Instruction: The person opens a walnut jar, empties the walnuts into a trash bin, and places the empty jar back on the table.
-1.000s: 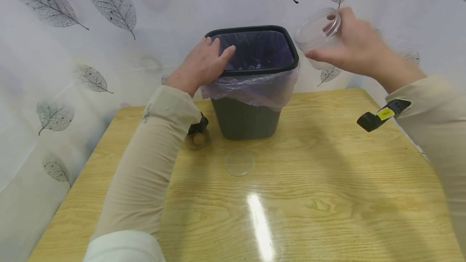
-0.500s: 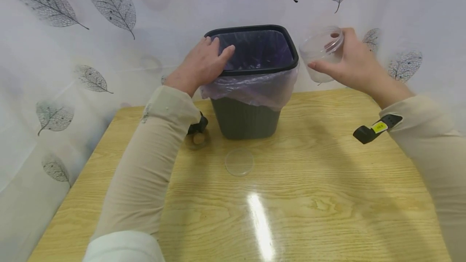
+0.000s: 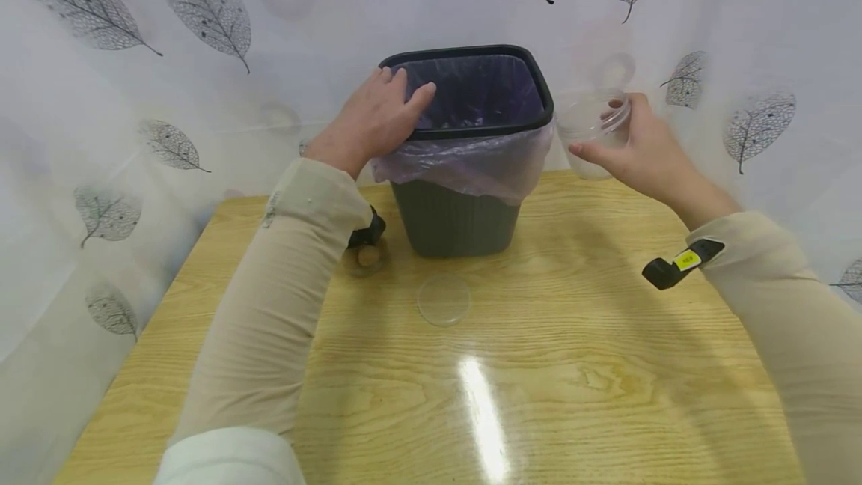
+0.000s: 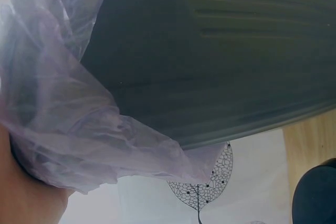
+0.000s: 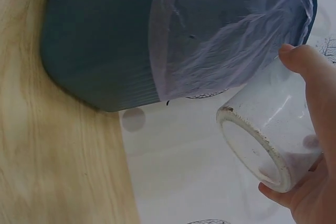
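A dark grey trash bin (image 3: 458, 219) stands at the back of the table, lined with a thin purple bag (image 3: 471, 163) folded over its black rim. My left hand (image 3: 377, 114) grips the rim on the left, its fingertips reaching over the edge; the left wrist view shows mostly the bag (image 4: 105, 129) and the bin wall (image 4: 226, 72). Right of the bin, my right hand (image 3: 649, 148) holds a clear jar (image 3: 586, 133) around its side, tilted, mouth towards the upper right. The jar's whitish base ring (image 5: 257, 150) shows dark specks along its edge in the right wrist view.
On the wooden table (image 3: 539, 365), a clear round lid (image 3: 443, 299) lies in front of the bin. A small clear container with something brown inside (image 3: 367, 257) sits left of the bin, partly covered by the left wrist camera. A leaf-patterned curtain (image 3: 323, 13) hangs close behind.
My right hand has come down with the jar, from beside the bin's rim to lower along its right side. The left hand has stayed on the rim.
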Demonstrator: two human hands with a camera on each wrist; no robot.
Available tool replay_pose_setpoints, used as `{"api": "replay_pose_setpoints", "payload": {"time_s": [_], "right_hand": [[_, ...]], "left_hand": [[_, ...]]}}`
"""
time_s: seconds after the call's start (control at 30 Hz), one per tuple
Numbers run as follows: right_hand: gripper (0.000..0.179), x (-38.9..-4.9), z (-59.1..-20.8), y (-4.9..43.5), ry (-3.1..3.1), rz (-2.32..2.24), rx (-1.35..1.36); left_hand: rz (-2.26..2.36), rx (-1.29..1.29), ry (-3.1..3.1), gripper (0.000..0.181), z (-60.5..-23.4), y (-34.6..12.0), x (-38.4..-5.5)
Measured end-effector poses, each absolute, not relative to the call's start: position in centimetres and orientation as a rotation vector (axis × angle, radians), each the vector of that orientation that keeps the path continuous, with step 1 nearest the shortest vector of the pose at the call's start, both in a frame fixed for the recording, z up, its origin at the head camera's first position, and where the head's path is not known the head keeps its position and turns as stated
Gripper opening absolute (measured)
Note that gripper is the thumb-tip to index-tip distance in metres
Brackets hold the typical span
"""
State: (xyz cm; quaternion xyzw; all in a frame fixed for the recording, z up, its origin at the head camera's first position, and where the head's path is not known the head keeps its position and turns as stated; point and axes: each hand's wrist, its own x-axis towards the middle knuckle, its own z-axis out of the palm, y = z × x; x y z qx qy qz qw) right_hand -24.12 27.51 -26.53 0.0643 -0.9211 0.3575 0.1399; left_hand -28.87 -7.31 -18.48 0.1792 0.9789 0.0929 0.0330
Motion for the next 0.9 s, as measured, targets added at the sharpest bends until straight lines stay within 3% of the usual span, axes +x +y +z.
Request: {"api": "replay_pose_setpoints", "payload": {"time_s": [0.53, 0.73, 0.9], "right_hand": [[0.082, -24.0, -30.7, 27.1, -2.668, 1.137, 0.201], [0.09, -23.7, -31.8, 27.1, -2.721, 1.14, 0.165], [0.086, -23.6, -32.6, 26.9, -2.733, 1.101, 0.142]], "left_hand": [[0.297, 0.561, 3.011, 0.079, -18.2, -7.4, -28.7], [0.284, 0.565, 2.999, 0.079, -18.1, -7.3, -28.7], [0.288, 0.555, 2.993, 0.079, -18.0, -7.3, -28.7]]}}
